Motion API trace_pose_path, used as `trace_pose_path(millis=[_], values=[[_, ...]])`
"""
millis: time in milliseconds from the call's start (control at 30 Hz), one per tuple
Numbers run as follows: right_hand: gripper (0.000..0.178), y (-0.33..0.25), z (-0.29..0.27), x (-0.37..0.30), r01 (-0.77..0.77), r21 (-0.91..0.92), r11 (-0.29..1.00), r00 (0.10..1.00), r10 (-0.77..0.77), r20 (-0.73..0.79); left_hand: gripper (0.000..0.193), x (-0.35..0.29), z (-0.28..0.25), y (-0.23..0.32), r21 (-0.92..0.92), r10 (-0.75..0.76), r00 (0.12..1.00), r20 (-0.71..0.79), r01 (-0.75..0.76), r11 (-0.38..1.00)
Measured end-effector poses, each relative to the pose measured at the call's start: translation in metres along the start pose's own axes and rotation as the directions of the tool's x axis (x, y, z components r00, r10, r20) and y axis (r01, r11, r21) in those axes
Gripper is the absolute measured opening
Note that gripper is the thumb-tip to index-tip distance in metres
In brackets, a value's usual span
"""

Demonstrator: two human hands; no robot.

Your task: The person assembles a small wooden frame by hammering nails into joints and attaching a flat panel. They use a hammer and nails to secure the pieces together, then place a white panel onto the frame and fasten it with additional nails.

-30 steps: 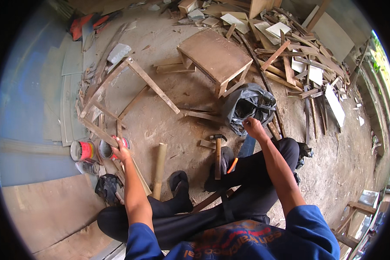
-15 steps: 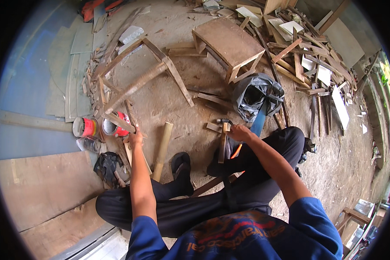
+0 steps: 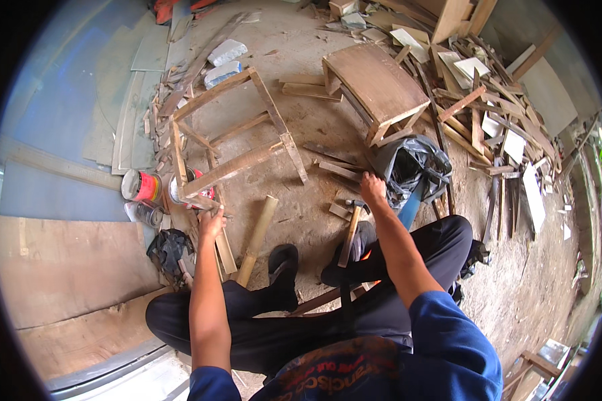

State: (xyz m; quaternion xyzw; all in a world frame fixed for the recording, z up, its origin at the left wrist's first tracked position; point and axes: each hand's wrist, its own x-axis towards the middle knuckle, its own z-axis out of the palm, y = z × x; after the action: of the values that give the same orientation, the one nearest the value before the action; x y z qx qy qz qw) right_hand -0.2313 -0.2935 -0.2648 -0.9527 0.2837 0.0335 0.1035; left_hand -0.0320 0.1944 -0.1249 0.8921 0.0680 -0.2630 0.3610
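Observation:
My left hand [image 3: 212,220] is closed around the near end of a bare wooden frame [image 3: 239,165], which looks like an unfinished stool or small table and stands tilted on the floor. My right hand [image 3: 374,190] is stretched out in front of the black plastic bag [image 3: 411,170], beside the end of a loose wooden strip [image 3: 341,172]. Its fingers point downward and nothing shows in them; whether they touch the strip is hidden. A hammer [image 3: 351,230] with a wooden handle rests by my right foot, apart from that hand.
Red paint cans [image 3: 140,186] stand left of the frame. A thick wooden post [image 3: 257,240] lies near my left foot. Beyond the bag is a low wooden table [image 3: 376,83]. Scrap wood [image 3: 478,100] is heaped at the far right. Glass-like sheets [image 3: 150,53] lie far left.
My right hand has left the hammer and moved forward toward the bag and the strips. The wooden frame has turned in my left hand. The view has shifted a little.

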Motion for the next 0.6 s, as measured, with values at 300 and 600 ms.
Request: trace_pose_path(millis=[300,600], values=[[0.037,0.008,-0.171,0.007,0.126,0.85,0.511,0.983,-0.183,-0.036,0.054,0.001,0.032,-0.024,0.107,0.134,0.979,0.156,-0.151,0.983],[0.039,0.056,-0.116,-0.101,0.057,0.922,0.383,0.995,0.053,-0.083,0.046,-0.055,0.116,0.078,0.309,0.383,0.835,0.396,-0.514,0.8]])
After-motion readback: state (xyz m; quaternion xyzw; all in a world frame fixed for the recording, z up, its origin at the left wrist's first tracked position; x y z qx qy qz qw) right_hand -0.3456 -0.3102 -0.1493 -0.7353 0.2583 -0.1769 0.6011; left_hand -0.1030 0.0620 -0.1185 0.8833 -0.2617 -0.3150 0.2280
